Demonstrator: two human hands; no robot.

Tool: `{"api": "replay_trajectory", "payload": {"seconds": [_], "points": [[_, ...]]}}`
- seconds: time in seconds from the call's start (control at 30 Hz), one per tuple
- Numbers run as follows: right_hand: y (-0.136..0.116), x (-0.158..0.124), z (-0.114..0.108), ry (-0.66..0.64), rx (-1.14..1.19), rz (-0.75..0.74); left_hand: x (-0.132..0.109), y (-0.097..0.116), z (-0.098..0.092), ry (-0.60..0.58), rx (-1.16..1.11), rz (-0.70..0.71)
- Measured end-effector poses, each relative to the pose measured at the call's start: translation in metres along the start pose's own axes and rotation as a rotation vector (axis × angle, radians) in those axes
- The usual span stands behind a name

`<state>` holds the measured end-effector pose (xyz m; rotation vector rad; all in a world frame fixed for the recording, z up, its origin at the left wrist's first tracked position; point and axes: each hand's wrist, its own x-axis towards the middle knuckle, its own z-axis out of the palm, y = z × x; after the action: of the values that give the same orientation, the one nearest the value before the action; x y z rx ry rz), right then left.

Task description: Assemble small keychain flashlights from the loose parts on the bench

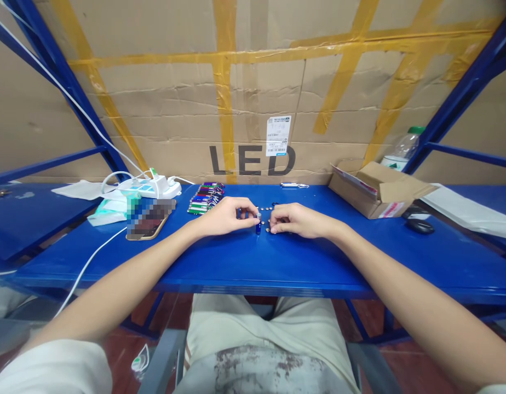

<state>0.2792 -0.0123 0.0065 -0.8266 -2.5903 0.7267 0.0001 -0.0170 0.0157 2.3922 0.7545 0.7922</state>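
Tilting of the small blue cylinder [258, 226] is to be regarded as the chief hazard: it is pinched near its pale upper end by the thumb and fingers of the left hand [225, 216], is held upright at the middle of the bench [261, 268], and could be toppled should that light grip be loosened. Whether its base is supported cannot be told. The right hand [298, 220] is placed just beside it with the fingers curled together; whether anything is grasped there cannot be determined. Small silvery discs [268, 230] are scattered loose near both hands and, being flat and light, could be swept aside or lost if a hand were dragged sideways. The row of coloured tubes [204, 199] beyond the left hand could be disordered by a stray knuckle. The white cable [87, 264], draped over the bench edge near the phone [154, 219], could be snagged by an outward-swung left forearm.
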Motion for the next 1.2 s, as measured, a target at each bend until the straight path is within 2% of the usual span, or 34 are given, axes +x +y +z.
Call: {"api": "replay_trajectory", "payload": {"seconds": [0.13,0.27,0.37,0.57,1.1,1.2], "points": [[0.0028,0.0004,-0.0002,0.063,-0.070,0.001,-0.0003,-0.0002,0.0005,0.003,-0.009,-0.009],[0.0025,-0.0024,-0.0037,0.095,-0.093,0.064,-0.0003,-0.0014,0.0009,0.000,-0.008,-0.023],[0.0019,-0.0050,-0.0075,0.034,-0.067,0.107,-0.0001,-0.0021,0.0008,0.004,-0.004,-0.018],[0.0012,-0.0056,-0.0094,-0.063,-0.080,0.076,0.0001,-0.0033,0.0005,0.006,0.001,-0.003],[0.0002,-0.0041,-0.0025,0.066,-0.046,0.135,0.0003,-0.0014,0.0003,0.006,0.004,0.000],[-0.0020,-0.0036,-0.0014,0.093,-0.059,0.094,0.0004,-0.0018,0.0010,0.006,0.007,0.001]]}}
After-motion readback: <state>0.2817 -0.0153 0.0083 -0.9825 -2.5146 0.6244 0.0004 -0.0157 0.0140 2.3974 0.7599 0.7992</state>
